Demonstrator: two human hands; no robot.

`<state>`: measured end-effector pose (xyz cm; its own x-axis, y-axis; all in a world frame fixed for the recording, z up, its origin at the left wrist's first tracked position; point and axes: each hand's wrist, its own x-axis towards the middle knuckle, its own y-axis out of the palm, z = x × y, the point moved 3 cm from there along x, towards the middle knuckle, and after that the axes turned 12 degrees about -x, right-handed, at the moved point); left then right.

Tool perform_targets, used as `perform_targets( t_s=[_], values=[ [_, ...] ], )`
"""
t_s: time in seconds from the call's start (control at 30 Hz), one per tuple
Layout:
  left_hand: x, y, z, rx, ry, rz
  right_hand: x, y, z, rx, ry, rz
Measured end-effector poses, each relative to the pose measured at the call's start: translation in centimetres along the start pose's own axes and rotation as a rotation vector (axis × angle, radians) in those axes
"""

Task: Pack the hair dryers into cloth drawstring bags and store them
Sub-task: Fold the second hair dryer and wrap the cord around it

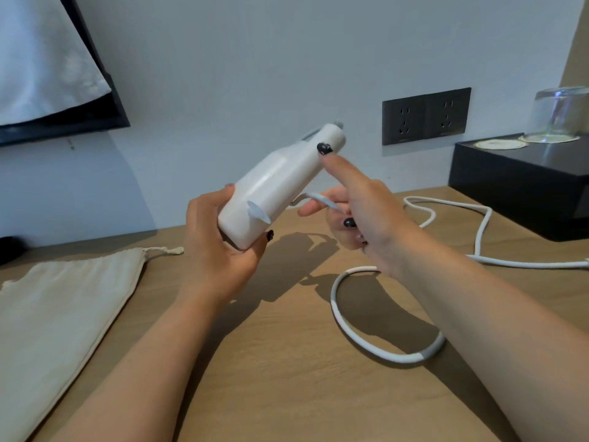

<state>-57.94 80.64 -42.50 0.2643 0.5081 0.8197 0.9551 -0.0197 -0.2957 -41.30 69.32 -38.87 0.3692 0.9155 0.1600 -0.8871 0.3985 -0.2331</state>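
Above the wooden table [271,362], both hands hold a white hair dryer [277,183] in the air, tilted so that its narrower end points up toward the wall. At the lower, wider end, the left hand [220,250] grips the body, with fingers and thumb curled around it. From the other side, the right hand [360,212] lays its straight index finger along the upper part of the dryer, while its remaining fingers curl around the white cord [382,349] where it leaves the dryer. That cord runs down behind the right hand, makes 1 loop on the table under the right forearm and trails off to the right edge. Flat on the table at the left lies a cream cloth drawstring bag [63,314], well apart from the dryer, its knotted string pointing right. On the wall behind sits a dark double socket [427,116], and at the far right a black box [516,183] carries an upturned glass [557,114].
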Motion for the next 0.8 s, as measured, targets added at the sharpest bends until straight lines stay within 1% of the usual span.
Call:
perform_targets(
  t_s=[0.13,0.2,0.33,0.47,0.53,0.57,0.6,0.67,0.73,0.77,0.8],
  values=[
    [-0.1,0.2,-0.8,0.035,0.132,-0.007,-0.3,0.7,0.1,-0.263,-0.064,-0.091],
    [0.0,0.1,-1.0,0.079,0.185,-0.004,-0.2,1.3,-0.5,-0.29,-0.061,-0.103],
    [0.0,0.0,-1.3,0.197,0.264,-0.005,0.0,1.5,-1.4,-0.252,0.002,-0.091],
    [0.3,-0.4,-2.0,0.261,0.434,-0.069,-0.3,1.8,-1.7,-0.077,0.08,0.013],
    [0.3,-0.8,-2.1,0.222,0.456,-0.102,-0.2,1.7,-1.6,-0.016,0.062,0.047],
    [0.4,-1.0,-2.2,0.167,0.409,-0.117,-0.1,1.5,-1.5,-0.009,0.044,0.038],
    [0.4,-1.1,-2.6,0.09,0.316,-0.137,0.0,1.3,-1.4,-0.003,0.023,0.027],
    [0.5,-1.0,-2.8,-0.135,0.027,-0.162,0.1,1.2,-1.4,0.007,-0.009,0.013],
    [0.6,-0.3,-2.4,-0.386,-0.276,-0.064,0.3,1.2,-1.4,0.004,-0.036,0.009],
    [0.6,0.1,-1.8,-0.537,-0.396,0.026,0.4,1.0,-1.5,-0.002,-0.052,-0.004],
    [0.5,0.5,-1.3,-0.736,-0.496,0.13,0.6,0.6,-1.5,-0.01,-0.066,-0.029]
  ],
)
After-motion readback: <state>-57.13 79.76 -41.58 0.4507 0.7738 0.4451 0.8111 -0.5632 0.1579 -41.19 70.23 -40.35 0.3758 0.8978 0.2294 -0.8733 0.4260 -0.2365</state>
